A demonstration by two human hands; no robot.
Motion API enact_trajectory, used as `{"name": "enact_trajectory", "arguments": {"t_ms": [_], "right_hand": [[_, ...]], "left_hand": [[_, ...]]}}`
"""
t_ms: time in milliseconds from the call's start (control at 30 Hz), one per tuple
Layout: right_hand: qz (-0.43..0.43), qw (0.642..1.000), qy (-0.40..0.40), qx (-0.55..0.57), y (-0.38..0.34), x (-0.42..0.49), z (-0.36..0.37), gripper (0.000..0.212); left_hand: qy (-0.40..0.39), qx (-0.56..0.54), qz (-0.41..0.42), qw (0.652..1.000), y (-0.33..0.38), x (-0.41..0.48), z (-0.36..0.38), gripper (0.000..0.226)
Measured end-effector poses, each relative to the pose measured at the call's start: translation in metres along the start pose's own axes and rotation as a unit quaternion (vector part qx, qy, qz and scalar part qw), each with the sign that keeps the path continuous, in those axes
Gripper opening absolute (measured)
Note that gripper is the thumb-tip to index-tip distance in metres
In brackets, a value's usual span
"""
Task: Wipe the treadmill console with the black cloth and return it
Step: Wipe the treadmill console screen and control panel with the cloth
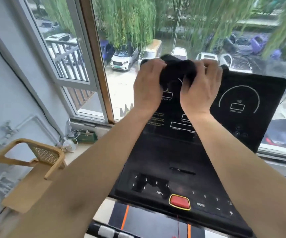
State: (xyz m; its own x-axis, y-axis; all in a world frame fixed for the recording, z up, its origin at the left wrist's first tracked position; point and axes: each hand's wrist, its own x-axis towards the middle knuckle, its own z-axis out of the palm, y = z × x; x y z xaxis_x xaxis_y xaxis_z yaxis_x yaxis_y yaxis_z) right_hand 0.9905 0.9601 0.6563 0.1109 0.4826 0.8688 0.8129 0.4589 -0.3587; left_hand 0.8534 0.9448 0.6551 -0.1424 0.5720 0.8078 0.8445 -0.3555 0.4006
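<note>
The black cloth (176, 70) is bunched up at the top left edge of the treadmill console (241, 134). My left hand (148, 85) grips its left end and my right hand (200, 86) grips its right end, both with fingers curled over the cloth. The console is black with white display outlines, and its upper screen panel tilts up towards me. Lower down sits a flat panel with number keys and a red stop button (179, 201). My forearms cover part of the console's left side.
A big window (138, 31) stands right behind the console, with an open pane (66, 62) at the left. A wooden chair (35, 160) is at the lower left. Small items (80, 138) lie on the sill.
</note>
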Motion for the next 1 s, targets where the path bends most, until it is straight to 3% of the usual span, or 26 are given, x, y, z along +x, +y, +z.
{"name": "enact_trajectory", "arguments": {"t_ms": [33,100,167,200,300,433,533,633,767,900,1000], "right_hand": [[-0.033,0.998,-0.031,-0.032,0.008,-0.006,0.012,0.039],[-0.089,0.973,-0.192,-0.090,0.031,-0.029,0.037,0.056],[-0.116,0.924,-0.336,-0.143,0.057,-0.049,0.053,0.068],[-0.126,0.907,-0.369,-0.161,0.065,-0.057,0.057,0.072],[-0.164,0.892,-0.377,-0.186,0.081,-0.092,0.058,0.078],[-0.227,0.850,-0.429,-0.205,0.097,-0.171,0.043,0.085],[-0.284,0.838,-0.422,-0.200,0.103,-0.155,0.045,0.082],[-0.296,0.854,-0.369,-0.215,0.097,-0.082,0.064,0.077],[-0.230,0.901,-0.296,-0.218,0.082,-0.013,0.082,0.067],[-0.179,0.913,-0.286,-0.229,0.075,-0.044,0.081,0.067],[-0.194,0.890,-0.349,-0.219,0.081,-0.116,0.064,0.075]], "left_hand": [[-0.019,0.037,0.053,0.998,-0.011,-0.007,0.016,0.034],[-0.135,0.107,0.126,0.977,-0.043,-0.033,0.042,0.045],[-0.276,0.152,0.128,0.940,-0.071,-0.059,0.055,0.068],[-0.326,0.162,0.120,0.924,-0.080,-0.071,0.058,0.080],[-0.376,0.165,0.130,0.903,-0.097,-0.108,0.060,0.092],[-0.401,0.172,0.152,0.887,-0.120,-0.168,0.058,0.075],[-0.377,0.159,0.164,0.897,-0.121,-0.154,0.057,0.067],[-0.298,0.175,0.147,0.927,-0.111,-0.095,0.072,0.062],[-0.215,0.189,0.103,0.952,-0.089,-0.022,0.095,0.063],[-0.222,0.205,0.117,0.946,-0.089,-0.030,0.089,0.064],[-0.290,0.213,0.151,0.921,-0.100,-0.096,0.075,0.063]]}}
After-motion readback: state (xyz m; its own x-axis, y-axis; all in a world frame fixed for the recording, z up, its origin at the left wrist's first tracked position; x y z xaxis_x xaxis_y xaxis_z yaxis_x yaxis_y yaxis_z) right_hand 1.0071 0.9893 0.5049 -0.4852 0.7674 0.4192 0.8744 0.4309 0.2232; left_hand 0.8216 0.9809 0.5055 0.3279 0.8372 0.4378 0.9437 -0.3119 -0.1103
